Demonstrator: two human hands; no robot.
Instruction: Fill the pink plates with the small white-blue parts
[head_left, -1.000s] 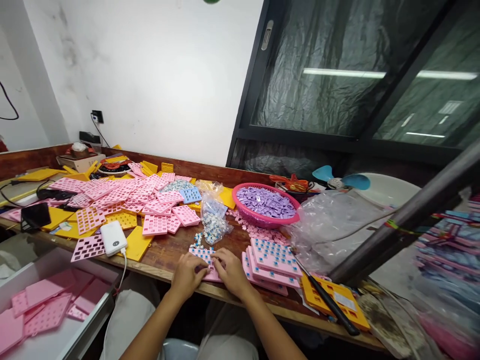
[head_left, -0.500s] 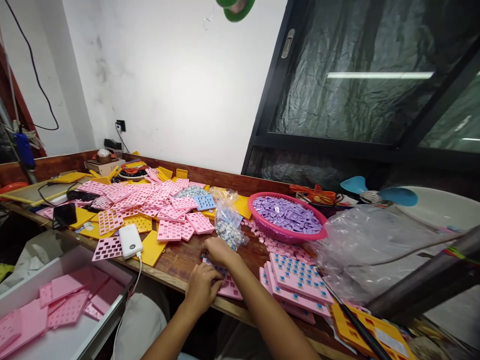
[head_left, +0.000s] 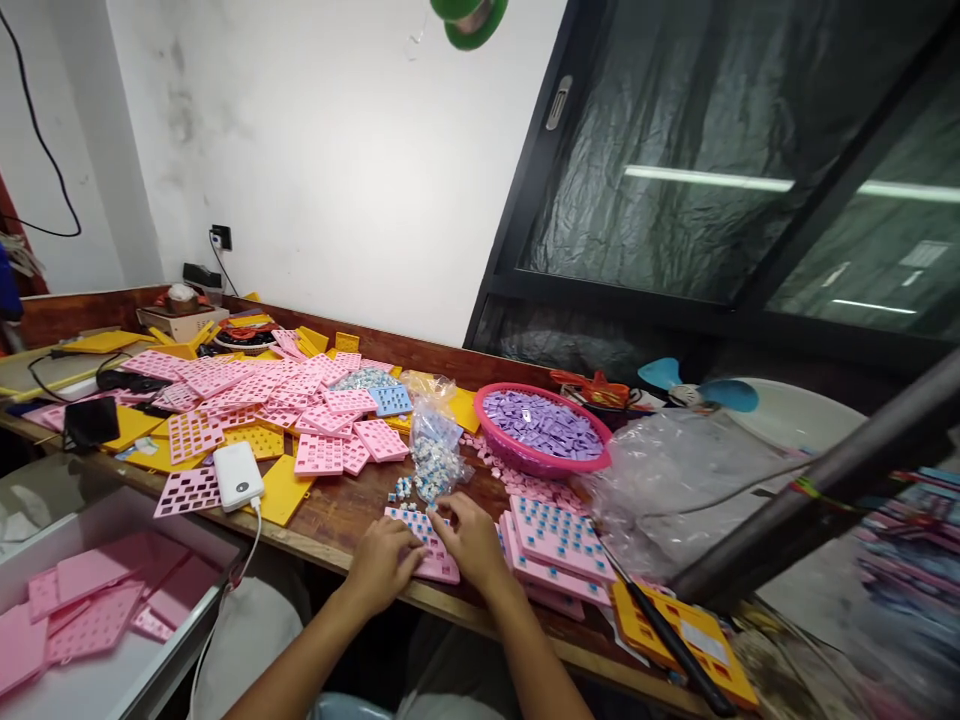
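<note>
A pink grid plate (head_left: 427, 545) with blue-white pieces set in its holes lies at the front edge of the wooden bench (head_left: 352, 505). My left hand (head_left: 382, 563) rests on the plate's near left side with fingers curled. My right hand (head_left: 472, 538) sits on its right side, fingertips pinched over the plate's far end; what they pinch is too small to see. A clear bag of blue-white pieces (head_left: 433, 450) stands just beyond, with a few loose pieces (head_left: 401, 490) beside it.
A stack of filled pink plates (head_left: 559, 540) lies to the right. Behind stand a pink basket of purple pieces (head_left: 544, 428), crumpled clear plastic (head_left: 675, 480), many empty pink and yellow plates (head_left: 262, 400), a white power bank (head_left: 238, 475) and a white bin of pink plates (head_left: 82, 610).
My right hand has come back from near the bag to the plate's right side. My left hand stays on the plate. The view has swung a little.
</note>
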